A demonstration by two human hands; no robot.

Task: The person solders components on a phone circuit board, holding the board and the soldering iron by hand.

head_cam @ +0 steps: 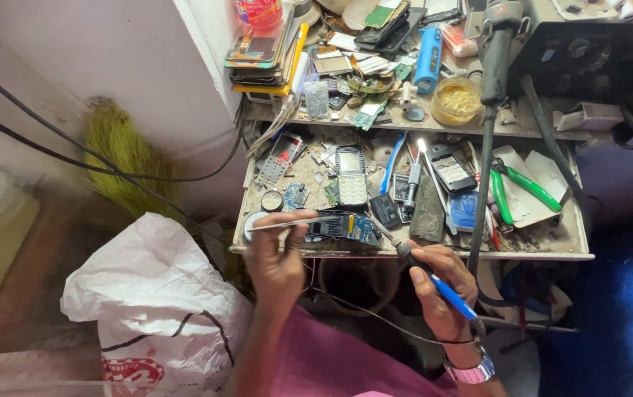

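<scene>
Down over the cluttered bench [552, 254], the head camera shows both hands working at its near edge. The left hand [276, 261] is curled, pinching a thin metal wire or tweezers [291, 223] that reaches out across its fingers; which of the two it is I cannot tell. The right hand [441, 287] is closed around the blue handle of a soldering iron [434, 283], gripped like a pen, its dark tip slanting up and leftward. Between the two hands, just beyond the fingertips, lies a blue circuit board [346, 226], and the iron's tip points towards its right end. Farther from the hands sit a grey keypad phone [350, 176], green-handled pliers [522, 187] off to the right, and a jar of yellowish paste [456, 99] on the upper shelf. A white sack [155, 294] stands left of the left hand.

The board looks light, stiff and fragile, best held by its bare edges, clear of the small parts.
</scene>
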